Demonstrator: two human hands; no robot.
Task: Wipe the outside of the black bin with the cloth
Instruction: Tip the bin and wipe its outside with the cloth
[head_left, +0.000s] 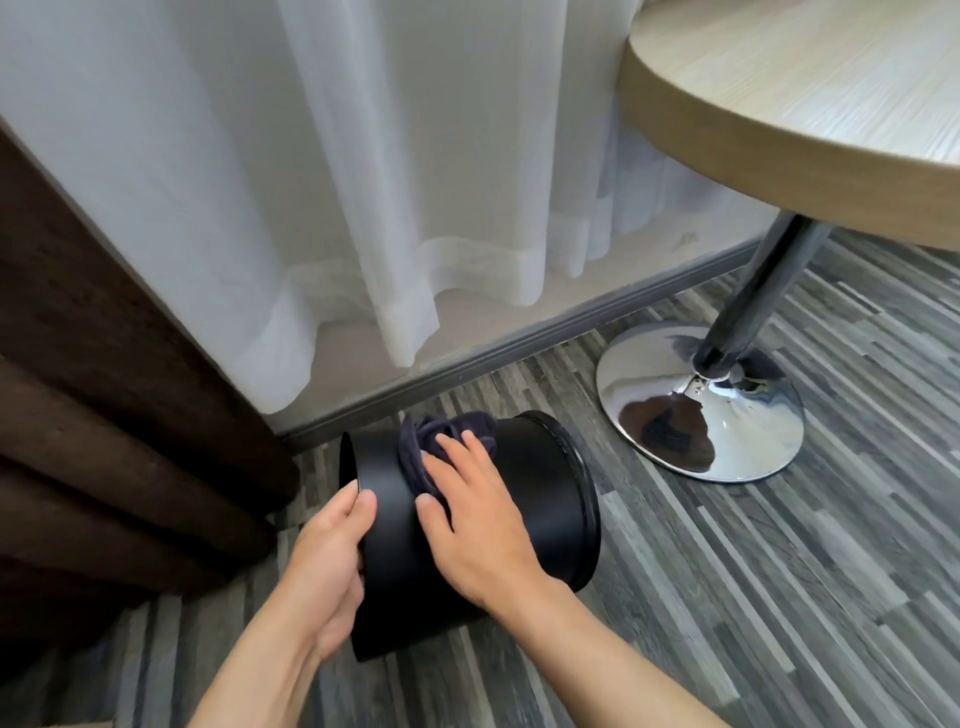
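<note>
I look down at a black bin (524, 499) lying on its side on grey striped floorboards (779, 597), close to the skirting under a sheer white curtain (363, 182). The bin's long axis runs left to right across my view, tilted a little away from me at the right. One end, a thin rim, faces left; the ridged end faces right, toward the chrome foot of a round table (701, 405).

My left hand (332, 561) curls over the thin left rim, thumb on the outer wall, fingers hidden behind the edge, so it grips the bin and steadies it.

My right hand (472, 525) lies flat and open on top of the curved wall, palm down, fingers spread and pointing away from me. Under its fingertips sits a bunched dark cloth (441, 436), pressed against the bin's upper far side. The hand pins the cloth rather than closing around it.

The cloth lies ahead of my right hand, just beyond the crest of the curve. I judge the next stroke runs along or around that curve, with the right hand nearer to the unwiped span toward the ridged end.
</note>
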